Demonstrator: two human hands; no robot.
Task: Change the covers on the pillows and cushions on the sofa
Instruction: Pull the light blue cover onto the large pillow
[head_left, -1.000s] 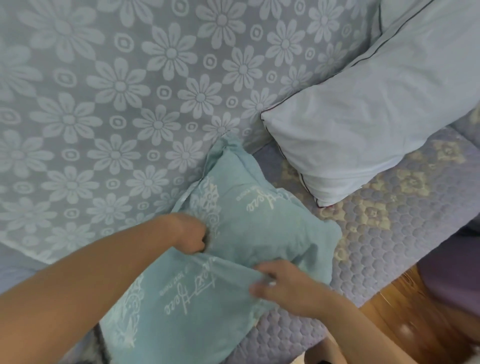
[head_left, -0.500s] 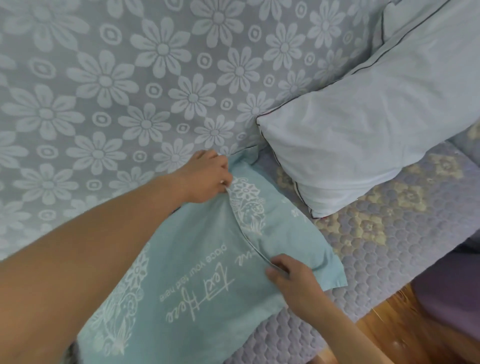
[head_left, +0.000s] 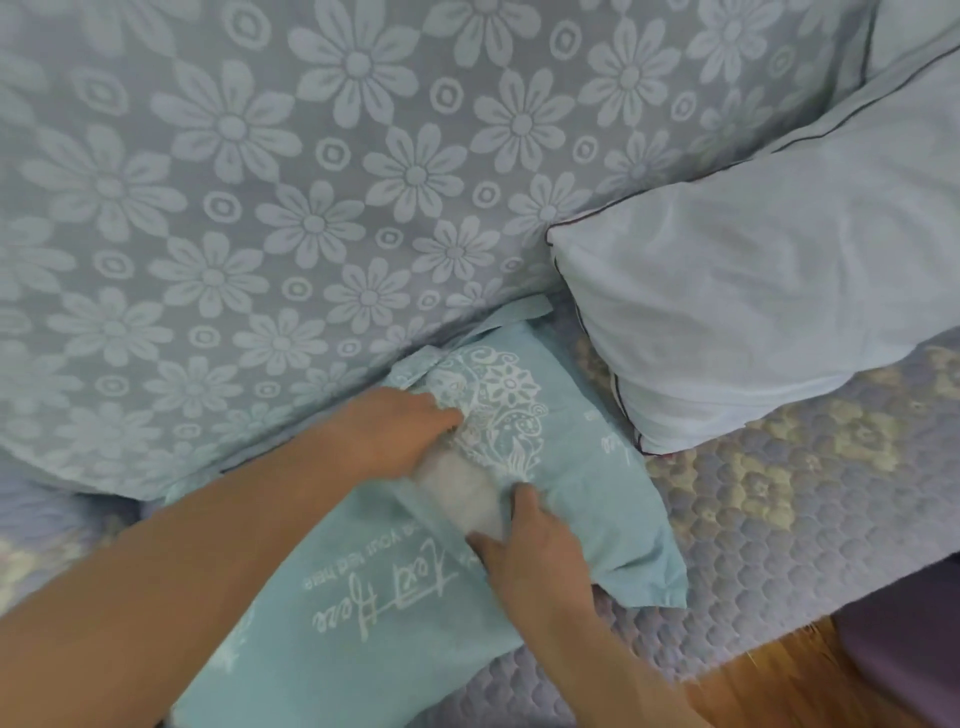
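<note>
A teal cushion cover (head_left: 395, 587) with white script and a white floral print is lying on the quilted sofa seat (head_left: 779, 530), at about six o'clock in the head view, its far corner reaching toward the sofa back. An opening is gaping across the middle of the cover, and a patch of white inner cushion (head_left: 460, 491) is showing through it.

The left hand (head_left: 384, 434) is sitting at the ten o'clock side of that gap, fingers curled and pinching the cover's edge by the floral print. The right hand (head_left: 530, 551) is sitting at the five o'clock side of the gap, fingers bent and gripping the opposite edge of the cover, its fingertips touching the white filling. Both are blurred, so finer finger positions cannot be told.

At two o'clock a pale blue pillow (head_left: 769, 312) with dark piping is leaning against the sofa back, just beside the cover's far corner. A flower-patterned throw (head_left: 260, 208) is filling the view from nine to twelve o'clock. A strip of wooden floor (head_left: 769, 675) is showing at five o'clock.
</note>
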